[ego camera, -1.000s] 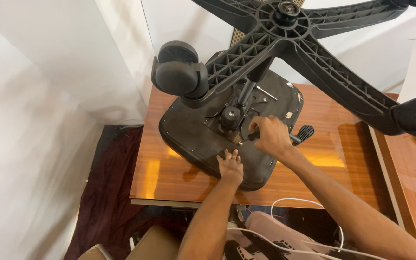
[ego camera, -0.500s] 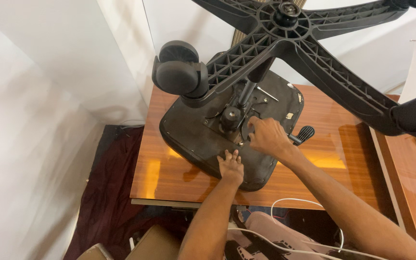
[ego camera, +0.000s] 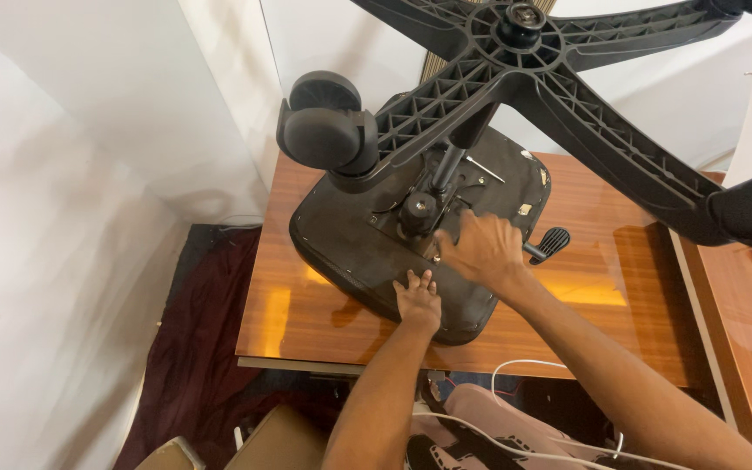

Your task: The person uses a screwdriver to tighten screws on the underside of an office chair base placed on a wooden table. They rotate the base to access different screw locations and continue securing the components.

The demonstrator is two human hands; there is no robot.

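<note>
Head cam showed the upside-down black padded office chair seat (ego camera: 376, 252) lying on my glossy wooden worktop (ego camera: 602, 313), star base already attached. Left hand (ego camera: 418, 300) pressed flat, fingers spread; right hand (ego camera: 480, 252) curled at the mechanism plate (ego camera: 424, 222), its grip hidden, so probably fasteners left.

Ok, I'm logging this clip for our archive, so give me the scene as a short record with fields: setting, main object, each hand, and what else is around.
setting: glossy wooden table beside white walls, seen from above
main object: upturned office chair, black seat lying on the table, star base and caster raised
left hand: flat on the seat underside, near its front edge
right hand: on the metal mechanism plate below the column; grip hidden
lever: black paddle handle just right of the right hand
below: white cable, dark red cloth
</note>
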